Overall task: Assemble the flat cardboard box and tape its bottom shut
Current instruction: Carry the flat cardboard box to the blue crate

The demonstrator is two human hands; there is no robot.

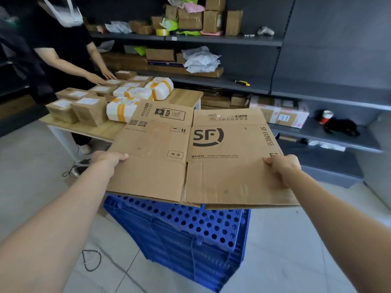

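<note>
Above the blue crate (186,235), the left hand (108,158) and right hand (283,167) pinch opposite edges of the flat cardboard box (190,157), which looks light, stiff yet bendable at its creases

A blue crate (190,240) sat at 6 o'clock. A table (186,96) at 10 o'clock bore taped parcels (88,111), a person (63,45) beside it. Shelves (222,40) at 12 o'clock held boxes (212,21). A red cup (326,117) stood at 3 o'clock.

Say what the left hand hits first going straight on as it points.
Likely the edge of the light wooden table, beyond the flat brown cardboard box the left hand grips; depth unclear.
</note>
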